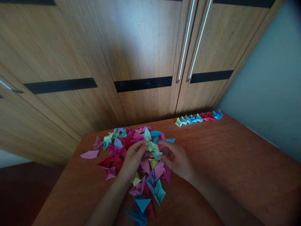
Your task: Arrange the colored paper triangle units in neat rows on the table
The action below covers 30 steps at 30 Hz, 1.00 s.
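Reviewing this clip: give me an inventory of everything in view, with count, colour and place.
Table: one, reddish-brown, below
Paper pile: too overlapped to count, multicoloured, table's left half
Pale green piece: one, pale green, image centre
Paper row: exact count unclear; green, blues, reds; far edge, right
Cabinet doors: several, brown, behind table
Strips: several, black, across doors
Handles: three, silver, on doors
Wall: one, blue-grey, right
Left hand: one, bare, beside pale green piece
Right hand: one, bare, opposite side
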Each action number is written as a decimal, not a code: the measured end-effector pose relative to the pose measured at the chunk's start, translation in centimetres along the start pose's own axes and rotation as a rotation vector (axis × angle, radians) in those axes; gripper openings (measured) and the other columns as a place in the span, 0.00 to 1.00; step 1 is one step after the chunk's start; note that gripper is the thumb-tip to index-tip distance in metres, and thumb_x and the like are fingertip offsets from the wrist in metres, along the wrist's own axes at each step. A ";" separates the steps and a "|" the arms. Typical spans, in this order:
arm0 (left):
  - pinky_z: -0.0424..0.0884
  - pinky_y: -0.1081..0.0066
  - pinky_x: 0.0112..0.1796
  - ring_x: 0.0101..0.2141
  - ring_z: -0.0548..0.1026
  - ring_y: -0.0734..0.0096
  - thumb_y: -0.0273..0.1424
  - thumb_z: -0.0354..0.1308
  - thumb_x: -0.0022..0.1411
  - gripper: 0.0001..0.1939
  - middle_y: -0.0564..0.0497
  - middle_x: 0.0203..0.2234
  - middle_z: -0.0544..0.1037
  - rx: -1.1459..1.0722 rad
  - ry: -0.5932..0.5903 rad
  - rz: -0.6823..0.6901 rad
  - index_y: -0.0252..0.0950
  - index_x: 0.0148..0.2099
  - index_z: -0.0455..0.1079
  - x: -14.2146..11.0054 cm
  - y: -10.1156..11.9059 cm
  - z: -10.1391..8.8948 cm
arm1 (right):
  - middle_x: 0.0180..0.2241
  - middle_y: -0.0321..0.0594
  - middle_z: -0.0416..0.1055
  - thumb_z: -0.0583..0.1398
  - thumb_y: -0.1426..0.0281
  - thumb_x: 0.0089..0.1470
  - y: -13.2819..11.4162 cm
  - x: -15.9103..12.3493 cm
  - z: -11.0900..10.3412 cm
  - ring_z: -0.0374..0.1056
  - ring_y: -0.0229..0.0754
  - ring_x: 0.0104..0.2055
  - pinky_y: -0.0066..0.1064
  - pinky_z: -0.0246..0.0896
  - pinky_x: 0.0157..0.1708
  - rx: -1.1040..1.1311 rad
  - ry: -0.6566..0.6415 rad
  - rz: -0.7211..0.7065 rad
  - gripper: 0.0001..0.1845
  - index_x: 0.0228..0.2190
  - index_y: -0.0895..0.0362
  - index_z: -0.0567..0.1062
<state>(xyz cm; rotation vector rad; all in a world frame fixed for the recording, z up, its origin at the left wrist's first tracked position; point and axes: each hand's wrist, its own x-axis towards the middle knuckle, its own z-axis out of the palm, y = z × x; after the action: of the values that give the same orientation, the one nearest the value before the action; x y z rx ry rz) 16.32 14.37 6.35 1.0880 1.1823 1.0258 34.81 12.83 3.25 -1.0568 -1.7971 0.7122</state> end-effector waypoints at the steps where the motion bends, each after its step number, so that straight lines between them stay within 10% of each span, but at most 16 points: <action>1: 0.66 0.77 0.21 0.24 0.78 0.70 0.43 0.58 0.58 0.18 0.50 0.27 0.79 0.023 -0.015 0.003 0.33 0.40 0.72 0.0 -0.1 0.1 | 0.41 0.37 0.74 0.60 0.65 0.54 -0.1 -0.1 0.0 0.71 0.41 0.38 0.33 0.68 0.38 -0.026 0.002 -0.034 0.20 0.50 0.45 0.69; 14: 0.72 0.70 0.38 0.38 0.77 0.66 0.36 0.60 0.58 0.12 0.49 0.38 0.78 0.173 -0.106 0.237 0.36 0.43 0.73 -0.4 0.2 -0.4 | 0.31 0.37 0.76 0.58 0.65 0.57 0.1 -0.1 -0.7 0.70 0.38 0.30 0.29 0.66 0.30 -0.064 0.135 -0.053 0.08 0.37 0.49 0.77; 30: 0.73 0.71 0.33 0.32 0.78 0.67 0.32 0.58 0.59 0.12 0.51 0.31 0.80 0.488 -0.035 0.318 0.38 0.46 0.73 -0.8 -0.1 -2.4 | 0.30 0.37 0.77 0.56 0.67 0.58 3.0 0.4 -2.5 0.71 0.35 0.29 0.24 0.63 0.31 -0.291 0.130 -0.097 0.10 0.33 0.54 0.78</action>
<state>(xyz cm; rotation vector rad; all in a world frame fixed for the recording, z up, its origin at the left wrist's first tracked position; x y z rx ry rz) 13.90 13.81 6.29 1.7132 1.2926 0.9729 38.05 14.64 1.98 -1.1669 -1.8601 0.3199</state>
